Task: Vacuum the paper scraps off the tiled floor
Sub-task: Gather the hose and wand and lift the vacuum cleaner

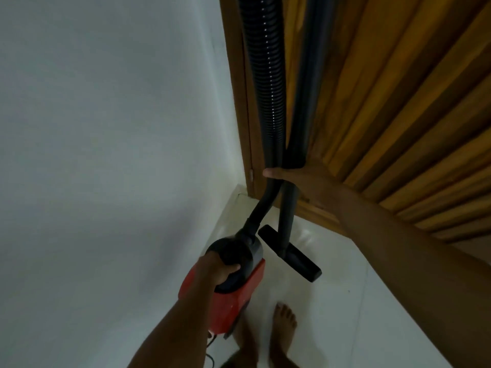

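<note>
My left hand [216,270] grips the black top handle of a red vacuum cleaner [228,301], which hangs above the white tiled floor [332,309]. My right hand [289,174] wraps around both the ribbed black hose [265,75] and the smooth black wand [308,88], holding them together upright. The hose bends down into the vacuum's black front. The wand ends in a flat black floor nozzle [291,252] that hangs just above the tiles. No paper scraps show on the visible floor.
A white wall [106,128] fills the left side and meets a brown slatted wooden door [398,102] in the corner ahead. My bare feet [284,325] stand on the tiles below the vacuum. A thin black cord [211,349] dangles under the red body.
</note>
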